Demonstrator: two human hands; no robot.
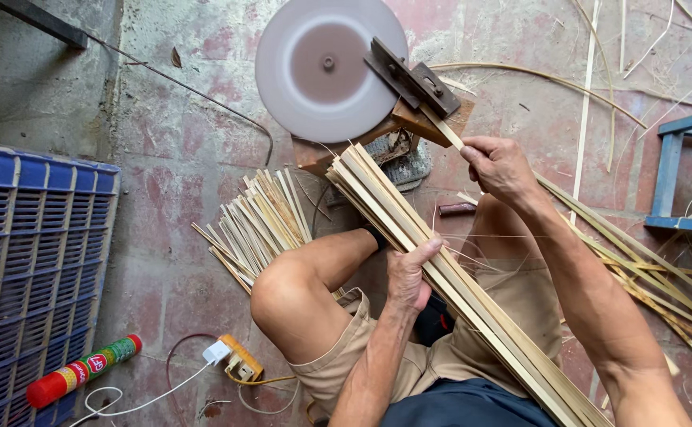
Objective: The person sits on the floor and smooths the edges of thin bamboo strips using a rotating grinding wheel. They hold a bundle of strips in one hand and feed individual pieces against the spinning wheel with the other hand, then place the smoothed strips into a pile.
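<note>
1. Head view: left hand (408, 277) has its grip wrapped round a long bundle of pale split bamboo strips (441, 269) lying across the lap.
2. Right hand (498, 164) pinches a single thin bamboo strip (446, 133) at the metal guide (413, 77).
3. Round grey spinning disc (328, 65) sits just beside it on the floor.

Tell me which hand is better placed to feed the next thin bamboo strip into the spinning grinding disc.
Probably the right hand: it already pinches a single pale bamboo strip at the metal guide beside the round grey grinding disc. The left hand is occupied gripping the long bundle of bamboo strips.
</note>
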